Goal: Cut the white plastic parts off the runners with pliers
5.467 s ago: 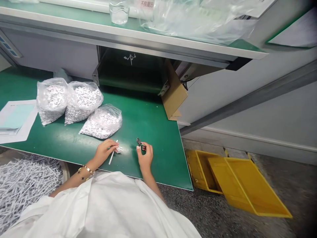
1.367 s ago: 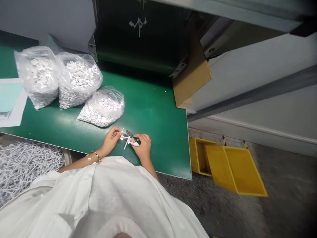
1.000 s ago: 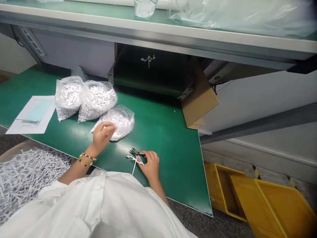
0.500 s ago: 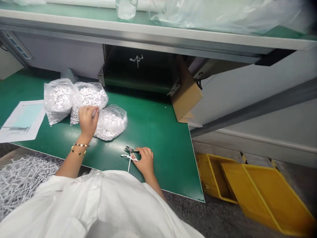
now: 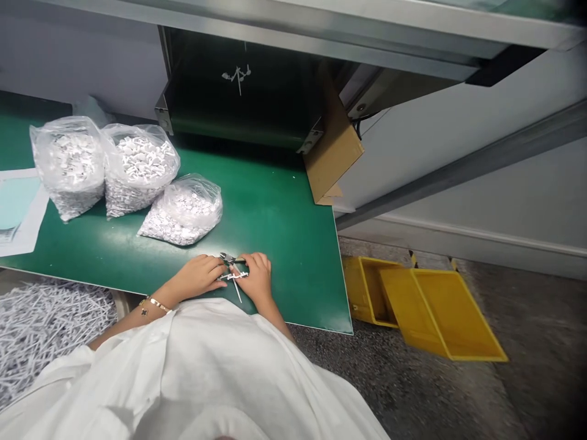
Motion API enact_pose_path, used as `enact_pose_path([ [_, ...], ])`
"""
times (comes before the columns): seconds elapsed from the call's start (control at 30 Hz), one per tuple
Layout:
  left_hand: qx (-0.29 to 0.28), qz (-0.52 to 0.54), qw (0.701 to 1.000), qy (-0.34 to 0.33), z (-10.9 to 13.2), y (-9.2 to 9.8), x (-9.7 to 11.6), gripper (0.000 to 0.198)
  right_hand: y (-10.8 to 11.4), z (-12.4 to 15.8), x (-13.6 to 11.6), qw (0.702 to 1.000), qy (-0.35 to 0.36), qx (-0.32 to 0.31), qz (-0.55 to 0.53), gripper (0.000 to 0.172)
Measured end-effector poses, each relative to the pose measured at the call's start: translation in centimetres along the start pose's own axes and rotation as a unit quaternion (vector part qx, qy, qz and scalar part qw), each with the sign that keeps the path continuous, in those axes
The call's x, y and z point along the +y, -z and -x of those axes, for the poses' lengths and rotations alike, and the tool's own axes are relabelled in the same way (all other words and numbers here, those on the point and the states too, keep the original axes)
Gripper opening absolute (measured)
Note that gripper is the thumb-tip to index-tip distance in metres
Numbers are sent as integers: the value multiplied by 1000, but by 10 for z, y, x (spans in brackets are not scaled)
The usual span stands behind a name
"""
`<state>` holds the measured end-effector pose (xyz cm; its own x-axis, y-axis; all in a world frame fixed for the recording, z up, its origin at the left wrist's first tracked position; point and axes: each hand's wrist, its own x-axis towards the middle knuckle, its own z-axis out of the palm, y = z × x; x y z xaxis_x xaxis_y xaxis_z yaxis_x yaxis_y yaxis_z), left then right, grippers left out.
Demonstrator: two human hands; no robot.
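My right hand (image 5: 259,278) is closed round a pair of side cutters (image 5: 226,257) whose jaws point left. Below the jaws, a white plastic sprue (image 5: 237,289) with small parts along its crossbar is pinched by the same hand, its stem hanging toward my body. My left hand (image 5: 198,277) grips the sprue's left end, fingers bent and thumb underneath. Just behind my left hand, a clear bag of small white parts (image 5: 177,223) lies on the green table (image 5: 284,244). Two fuller bags, a middle one (image 5: 137,177) and a left one (image 5: 73,168), stand farther left.
A heap of white sprue sticks (image 5: 50,336) fills a container at lower left. A conveyor belt (image 5: 202,104) at the back carries another sprue (image 5: 238,77). A cardboard piece (image 5: 332,159) stands beside it. Yellow bins (image 5: 424,315) sit on the floor at right. Papers (image 5: 22,214) lie at left.
My left hand has come down from above the bags to the sprue and closed on its left end. My right hand still holds the cutters and sprue. The view has shifted.
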<state>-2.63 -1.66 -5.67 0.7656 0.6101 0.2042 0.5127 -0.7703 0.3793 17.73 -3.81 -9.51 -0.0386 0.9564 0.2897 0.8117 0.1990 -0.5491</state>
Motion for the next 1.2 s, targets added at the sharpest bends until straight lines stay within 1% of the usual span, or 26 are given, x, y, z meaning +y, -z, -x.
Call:
enact_pose_path([
  [0.07,-16,-24,1000,6,3,-2,-2,39,0,0,0,1000,0,1,-3,21],
  [0.17,-23,3,999,28,9,-10,-5,32,0,0,0,1000,2,2,-5,21],
  [0.27,16,104,990,90,12,-18,-8,28,1,-1,0,1000,-1,4,-12,21],
  [0.33,56,188,969,150,10,-20,-10,25,1,-1,0,999,-12,16,-32,20],
  [0.4,96,264,935,217,6,-19,-11,24,1,-2,1,997,-27,38,-65,19],
  [0.47,130,341,890,274,1,-16,-11,25,2,-2,2,993,-45,60,-95,18],
  [0.53,159,410,843,310,-4,-13,-10,27,3,-2,3,990,-59,72,-106,18],
  [0.67,211,487,765,365,-15,-15,-8,28,2,-2,2,992,-57,62,-94,17],
  [0.8,232,589,660,404,-24,-24,-7,37,1,-2,0,995,-49,44,-69,18],
  [0.83,236,604,642,409,-25,-25,-7,39,1,-2,0,996,-47,39,-63,18],
  [0.87,239,613,630,412,-26,-25,-7,39,1,-1,0,997,-46,35,-59,18],
  [0.9,240,616,626,414,-27,-25,-6,40,1,-1,0,997,-44,30,-55,18],
  [0.97,241,610,629,417,-28,-25,-5,39,2,-1,0,998,-40,23,-51,18],
  [1.2,231,559,678,418,-28,-23,-1,36,4,-2,-1,998,-30,20,-60,19],
])
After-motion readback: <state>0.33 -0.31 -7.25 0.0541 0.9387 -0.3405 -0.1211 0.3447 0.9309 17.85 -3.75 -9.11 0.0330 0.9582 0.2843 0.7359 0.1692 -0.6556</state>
